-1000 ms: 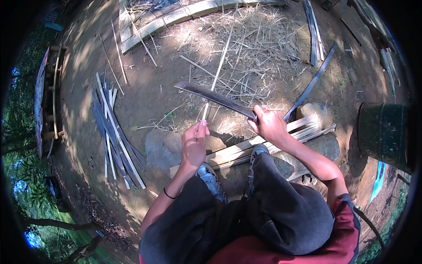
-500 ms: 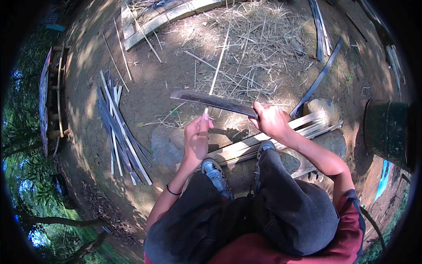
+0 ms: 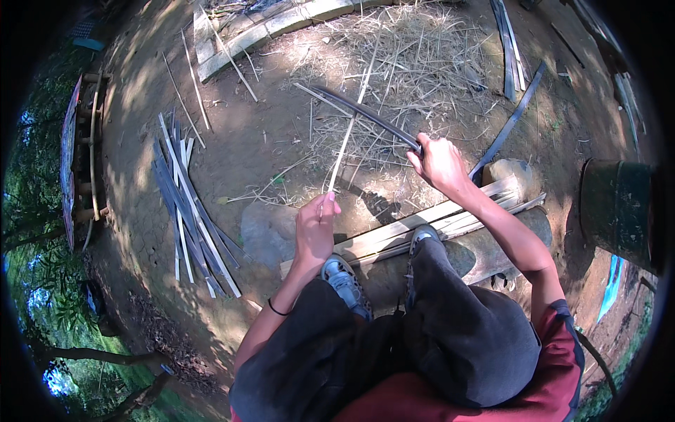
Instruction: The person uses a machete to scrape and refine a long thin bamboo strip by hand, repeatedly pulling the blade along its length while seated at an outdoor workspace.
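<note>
Long blade (image 3: 383,124) crosses pale strip (image 3: 344,148) between two bare hands

The left hand (image 3: 315,224) pinches the near end of the pale strip between thumb and fingers, just beyond the left knee. From that grip the strip runs away from the person, leaning slightly right, toward a pile of shavings (image 3: 415,53) on the earth ground (image 3: 246,151).

The right hand (image 3: 439,167) is closed around the grip of the long blade, whose dark length points forward and to the left. It crosses the strip well beyond the left fingers; whether the edge touches the wood cannot be told.

Under the right forearm, a bundle of pale slats (image 3: 390,232) lies slanting in front of the shoes (image 3: 344,281), its right part over a log (image 3: 520,228). A rounded block (image 3: 506,172) sits by the bundle's right end, and a grey stone (image 3: 264,232) lies beside the left hand.

Well to the left, dark and pale strips (image 3: 190,211) lie in a loose heap. To the right of the blade, a long dark slat (image 3: 517,119) slants over the ground, and a dark green container (image 3: 615,211) stands near the right rim. A curved kerb (image 3: 281,27) borders the far side.
</note>
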A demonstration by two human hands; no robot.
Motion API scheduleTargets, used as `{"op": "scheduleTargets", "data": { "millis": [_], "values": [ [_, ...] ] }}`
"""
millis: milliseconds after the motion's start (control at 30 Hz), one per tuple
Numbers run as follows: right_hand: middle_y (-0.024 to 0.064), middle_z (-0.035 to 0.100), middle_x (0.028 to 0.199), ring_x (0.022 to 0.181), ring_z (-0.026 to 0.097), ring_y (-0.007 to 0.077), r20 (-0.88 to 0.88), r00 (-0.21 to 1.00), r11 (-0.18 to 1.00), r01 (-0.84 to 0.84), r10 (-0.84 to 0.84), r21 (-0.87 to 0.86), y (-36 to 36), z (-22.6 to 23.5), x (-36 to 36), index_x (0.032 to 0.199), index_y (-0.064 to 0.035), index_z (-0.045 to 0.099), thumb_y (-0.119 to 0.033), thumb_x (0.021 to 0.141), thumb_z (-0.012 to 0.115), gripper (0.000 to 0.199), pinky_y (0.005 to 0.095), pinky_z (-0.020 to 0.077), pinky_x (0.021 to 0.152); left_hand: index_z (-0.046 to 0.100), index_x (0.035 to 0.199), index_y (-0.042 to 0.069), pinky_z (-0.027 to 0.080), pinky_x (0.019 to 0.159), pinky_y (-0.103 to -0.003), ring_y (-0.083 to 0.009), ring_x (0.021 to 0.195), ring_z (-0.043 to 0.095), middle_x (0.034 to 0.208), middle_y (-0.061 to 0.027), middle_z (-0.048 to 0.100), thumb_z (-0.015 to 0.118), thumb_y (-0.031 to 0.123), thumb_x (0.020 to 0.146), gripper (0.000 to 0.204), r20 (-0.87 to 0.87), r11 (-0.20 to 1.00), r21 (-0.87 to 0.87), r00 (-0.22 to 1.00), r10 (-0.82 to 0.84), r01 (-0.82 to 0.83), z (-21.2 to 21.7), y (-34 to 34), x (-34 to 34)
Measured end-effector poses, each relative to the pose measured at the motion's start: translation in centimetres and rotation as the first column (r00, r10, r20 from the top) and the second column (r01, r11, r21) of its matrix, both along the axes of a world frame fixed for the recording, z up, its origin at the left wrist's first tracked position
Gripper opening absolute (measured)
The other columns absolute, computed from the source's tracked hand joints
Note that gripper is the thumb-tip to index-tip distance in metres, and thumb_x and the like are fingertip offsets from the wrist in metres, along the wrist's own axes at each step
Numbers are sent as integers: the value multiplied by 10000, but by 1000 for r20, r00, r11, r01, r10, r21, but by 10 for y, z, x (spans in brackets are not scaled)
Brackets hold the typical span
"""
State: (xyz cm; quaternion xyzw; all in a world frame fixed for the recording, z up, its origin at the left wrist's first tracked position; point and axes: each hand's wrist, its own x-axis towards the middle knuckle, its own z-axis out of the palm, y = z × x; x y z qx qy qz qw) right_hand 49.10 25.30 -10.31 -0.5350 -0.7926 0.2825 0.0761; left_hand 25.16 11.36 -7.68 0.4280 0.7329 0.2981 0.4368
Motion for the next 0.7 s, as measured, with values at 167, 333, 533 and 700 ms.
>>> {"op": "scheduleTargets", "data": {
  "millis": [167, 333, 533, 700],
  "values": [
    [192, 631, 701, 701, 637, 403, 75, 990, 993, -118, 116, 24, -26, 0, -5, 917, -29, 516, -280, 858, 650, 291, 483, 506, 657, 588, 787, 30, 256, 483, -294, -73, 516, 340, 533, 26, 342, 457, 286, 1004, 360, 65, 998, -34, 997, 52, -50, 7, 9, 3],
    [187, 650, 752, 712, 649, 397, 138, 987, 993, -91, 80, 77, -5, -18, 2, 907, -28, 523, -273, 834, 671, 295, 487, 514, 645, 576, 795, 9, 319, 503, -352, -162, 493, 404, 519, -69, 398, 437, 287, 1011, 379, -184, 997, 73, 983, -4, 18, 18, 9, 7],
    [212, 646, 761, 716, 651, 399, 165, 985, 997, -55, 45, 57, 19, -37, -14, 893, -13, 560, -263, 852, 653, 270, 488, 515, 653, 559, 782, -12, 370, 538, -412, -268, 513, 508, 544, -160, 473, 426, 284, 1012, 398, -262, 999, 23, 964, -40, 48, 29, 13, -5],
    [270, 636, 804, 795, 638, 441, 68, 976, 905, 163, -205, 393, 92, -102, 55, 852, 19, 614, -287, 863, 628, 307, 524, 514, 707, 551, 765, -16, 377, 537, -398, -256, 511, 491, 565, -156, 483, 419, 281, 1014, 410, -190, 996, 56, 980, -54, 65, 12, -5, 5]
  ]
}}
